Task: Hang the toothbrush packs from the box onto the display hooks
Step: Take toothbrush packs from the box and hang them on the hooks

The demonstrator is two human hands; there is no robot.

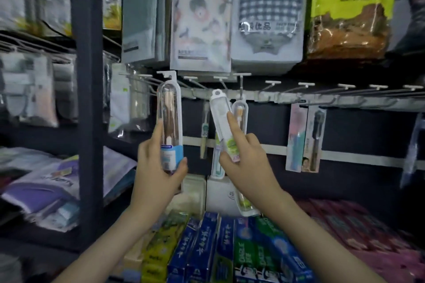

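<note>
The left hand (158, 167) is gripping a clear tube toothbrush pack (170, 108) with a blue label, its fingers (181, 165) clamped round the lower end. The pack is standing upright, its top tab at the tip of a display hook (166, 73). The right hand (243, 161) is pinching the base of a white toothbrush pack (219, 117), index finger lying straight along its front. This pack is tilting left, its loop just below the hook row. Toothpaste boxes (230, 248) are lying below the hands.
</note>
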